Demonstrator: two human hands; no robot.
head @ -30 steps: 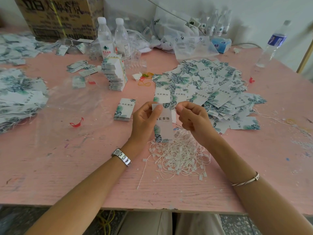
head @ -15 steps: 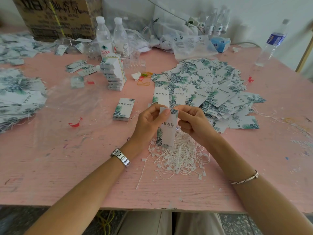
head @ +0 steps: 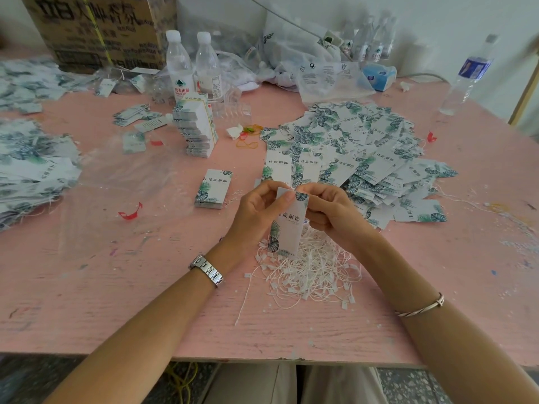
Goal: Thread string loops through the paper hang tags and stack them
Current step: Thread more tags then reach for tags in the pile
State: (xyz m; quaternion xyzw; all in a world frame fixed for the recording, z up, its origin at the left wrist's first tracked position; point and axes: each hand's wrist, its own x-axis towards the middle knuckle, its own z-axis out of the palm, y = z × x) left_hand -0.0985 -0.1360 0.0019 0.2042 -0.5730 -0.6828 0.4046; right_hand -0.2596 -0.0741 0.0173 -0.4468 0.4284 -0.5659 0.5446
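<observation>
The hang tag (head: 287, 228) is hanging between the left grip (head: 256, 211) and the right grip (head: 332, 212), both pinching its top above the bench (head: 87, 301). The string loops (head: 309, 272) are lying under the grips. A small stack (head: 214, 192) is sitting just left of the left grip. A tall stack (head: 195, 126) is standing farther behind, with 2 bottles (head: 178, 68) behind that. The loose tags (head: 364, 153) are spreading behind and right of the right grip.

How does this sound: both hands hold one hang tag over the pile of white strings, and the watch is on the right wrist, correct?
Not quite. The head view shows the watch on the left wrist; the right wrist wears a thin bracelet. The rest holds: the left hand and right hand both hold one hang tag over the pile of white strings.
</observation>
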